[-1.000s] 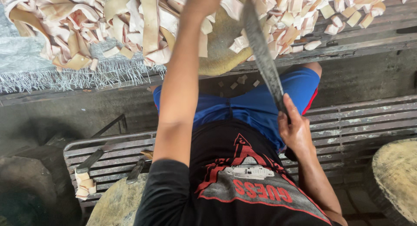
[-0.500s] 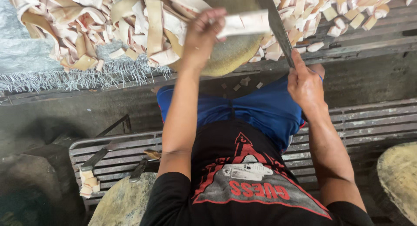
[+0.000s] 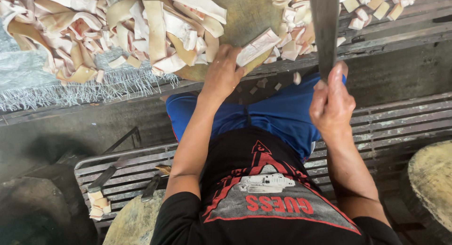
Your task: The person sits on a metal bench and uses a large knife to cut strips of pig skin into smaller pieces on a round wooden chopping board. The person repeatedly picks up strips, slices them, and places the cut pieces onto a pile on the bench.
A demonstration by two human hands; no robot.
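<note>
My left hand point(image 3: 223, 73) grips a pale strip point(image 3: 258, 46) and rests it on the near edge of a round wooden chopping block point(image 3: 245, 14). My right hand point(image 3: 332, 104) is closed around the handle of a long dark cleaver point(image 3: 324, 24), whose blade points up over the block. A heap of long pale strips point(image 3: 108, 28) lies left of the block. Small cut pieces point(image 3: 372, 5) are piled to its right.
A slatted metal bench point(image 3: 391, 118) runs under me, with a knife point(image 3: 106, 174) and a few cut pieces point(image 3: 98, 205) at its left end. Another round wooden block point(image 3: 431, 179) stands at the right. A white woven sack point(image 3: 28, 80) lies under the heap.
My left hand drew a strip back from the heap onto the block's near edge. My right hand raised the cleaver from beside my lap to above the block.
</note>
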